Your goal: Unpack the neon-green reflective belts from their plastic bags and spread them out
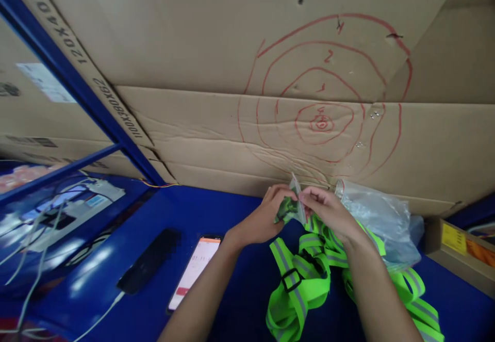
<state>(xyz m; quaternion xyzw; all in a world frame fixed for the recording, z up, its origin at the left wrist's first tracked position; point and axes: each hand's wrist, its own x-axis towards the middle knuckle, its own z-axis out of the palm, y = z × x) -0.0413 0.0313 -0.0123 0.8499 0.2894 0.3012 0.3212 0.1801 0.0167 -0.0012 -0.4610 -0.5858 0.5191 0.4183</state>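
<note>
your left hand (266, 215) grips a small clear bag (300, 209) at dark green material, though i cannot tell if that sits inside; your right hand (328, 210) pinches the bag's edge between thumb and fingers. the bag is above the blue table (224, 208), just beyond bright green straps (309, 293), left of a larger clear bag (381, 218).

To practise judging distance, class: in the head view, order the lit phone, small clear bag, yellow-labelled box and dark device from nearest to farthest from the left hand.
1. Small clear bag, at the left hand
2. Lit phone, to the left
3. Dark device, farther left
4. Yellow-labelled box, far right
</note>
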